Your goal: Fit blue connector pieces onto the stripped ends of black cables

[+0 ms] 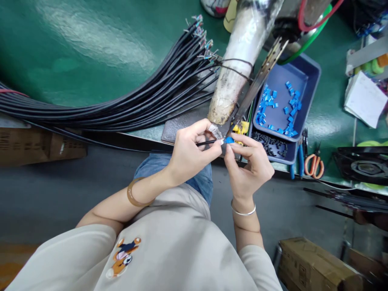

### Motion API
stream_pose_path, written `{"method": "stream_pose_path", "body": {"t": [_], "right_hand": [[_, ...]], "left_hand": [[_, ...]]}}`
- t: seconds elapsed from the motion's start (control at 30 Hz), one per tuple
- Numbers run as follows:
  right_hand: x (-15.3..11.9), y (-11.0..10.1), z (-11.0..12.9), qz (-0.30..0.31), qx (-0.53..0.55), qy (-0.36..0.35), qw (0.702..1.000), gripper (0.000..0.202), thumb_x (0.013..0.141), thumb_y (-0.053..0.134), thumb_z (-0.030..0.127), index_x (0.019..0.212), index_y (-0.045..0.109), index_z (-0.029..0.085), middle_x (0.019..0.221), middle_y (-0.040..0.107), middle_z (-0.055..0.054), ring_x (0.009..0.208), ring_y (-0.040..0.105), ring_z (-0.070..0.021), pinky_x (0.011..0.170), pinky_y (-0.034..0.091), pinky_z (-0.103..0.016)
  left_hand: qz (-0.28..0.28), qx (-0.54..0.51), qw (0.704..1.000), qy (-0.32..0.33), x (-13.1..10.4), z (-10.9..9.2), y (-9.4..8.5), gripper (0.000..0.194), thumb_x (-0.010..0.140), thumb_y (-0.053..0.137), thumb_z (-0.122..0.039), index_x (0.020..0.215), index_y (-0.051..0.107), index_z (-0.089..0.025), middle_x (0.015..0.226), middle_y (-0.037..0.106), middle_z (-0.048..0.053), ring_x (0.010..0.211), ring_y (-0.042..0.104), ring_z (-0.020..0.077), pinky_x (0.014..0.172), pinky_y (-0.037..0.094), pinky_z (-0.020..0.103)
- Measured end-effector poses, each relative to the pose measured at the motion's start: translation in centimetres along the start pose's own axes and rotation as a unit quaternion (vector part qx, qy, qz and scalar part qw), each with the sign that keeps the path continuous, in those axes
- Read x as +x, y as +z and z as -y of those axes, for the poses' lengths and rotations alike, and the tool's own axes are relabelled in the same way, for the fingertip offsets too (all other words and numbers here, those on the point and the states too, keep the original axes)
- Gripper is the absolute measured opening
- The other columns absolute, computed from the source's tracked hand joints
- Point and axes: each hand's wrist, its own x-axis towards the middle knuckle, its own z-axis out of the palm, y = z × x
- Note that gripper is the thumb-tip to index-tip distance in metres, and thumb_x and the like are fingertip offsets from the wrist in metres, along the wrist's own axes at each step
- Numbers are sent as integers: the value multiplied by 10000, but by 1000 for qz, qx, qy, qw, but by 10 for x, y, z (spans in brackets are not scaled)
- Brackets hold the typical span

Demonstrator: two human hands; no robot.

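A black cable [206, 142] runs between the thumb and fingers of my left hand [194, 151], near its stripped end. Pale wrapping covers that hand's fingertips. My right hand [250, 163] pinches a small blue connector [229, 140] right at the cable's end; whether the wires sit inside it is too small to tell. Both hands meet at the bench edge, just below the tip of a soldering iron [235, 119]. Beside it stands a thick tube [232, 76] wrapped in plastic, its mouth above my fingertips.
A bundle of black cables [121, 109] with frayed ends lies on the green bench [75, 48]. To the right, a blue-grey tray [312, 76] holds blue connectors and small black parts. Orange-handled scissors [314, 165] and blue-handled pliers [300, 159] lie beyond it. Cardboard boxes [315, 262] stand below.
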Motion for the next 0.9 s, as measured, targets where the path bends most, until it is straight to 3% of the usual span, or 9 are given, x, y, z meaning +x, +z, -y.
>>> {"method": "stream_pose_path", "body": {"t": [0.17,0.47,0.57,0.73,0.9], "right_hand": [[1,-1,2,-9,-24,-21,999,167,789,702,95,871,648,230,986,743,-10,925,731,-174,801,626,-328],[-6,0,0,-6,-49,-59,997,210,757,705,56,870,611,206,1028,751,-54,877,738,-152,789,629,-281],[-5,0,1,-11,-19,-31,999,203,758,703,54,865,621,206,1000,755,-45,904,737,-160,812,626,-304],[-5,-2,3,19,62,101,993,87,822,673,146,814,607,202,1008,753,-37,900,742,-164,758,634,-305],[-5,-3,4,21,63,80,995,126,787,701,98,824,635,198,1028,752,-33,900,744,-165,809,638,-318]], "left_hand": [[-8,-11,1000,4,-2,-1,1,120,734,661,-131,756,547,-162,636,536,-51,513,474,24,446,369,105],[9,-18,1000,-7,1,-2,-2,134,709,651,-91,726,535,-155,672,530,-31,637,508,56,585,457,144],[8,-7,1000,3,-1,0,-3,101,744,653,-114,765,562,-152,697,569,-22,640,537,59,573,453,145],[-4,89,991,103,-9,7,-7,53,778,659,-145,812,625,-167,732,615,-10,590,510,54,449,341,147],[-29,168,972,160,-9,10,-8,77,765,655,-123,805,605,-165,713,590,-17,604,507,53,456,345,139]]}}
